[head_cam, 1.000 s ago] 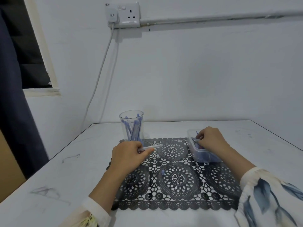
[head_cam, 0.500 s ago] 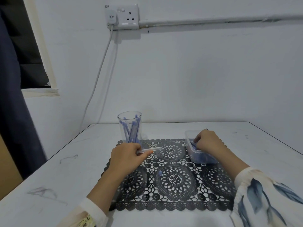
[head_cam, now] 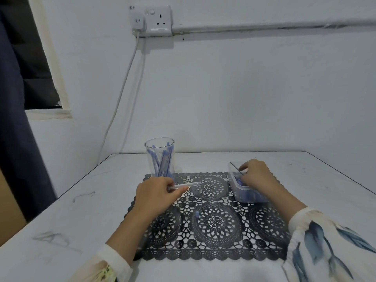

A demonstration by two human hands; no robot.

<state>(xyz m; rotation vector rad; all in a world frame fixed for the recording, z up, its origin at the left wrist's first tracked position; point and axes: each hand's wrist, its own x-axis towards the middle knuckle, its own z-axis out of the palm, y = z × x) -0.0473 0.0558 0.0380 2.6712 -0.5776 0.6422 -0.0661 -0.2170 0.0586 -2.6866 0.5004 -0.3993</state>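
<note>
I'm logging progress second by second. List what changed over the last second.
No clear change. The left hand holds the clear pen over the mat as before; the right hand stays with its fingers in the tub. The cup of pens and loose cap are unmoved; only the view shifted slightly.

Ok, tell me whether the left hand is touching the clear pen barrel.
Touching. The head view shows the left hand pinching the clear pen barrel at one end between thumb and fingers; the rest sticks out rightward over the black mat.
</note>
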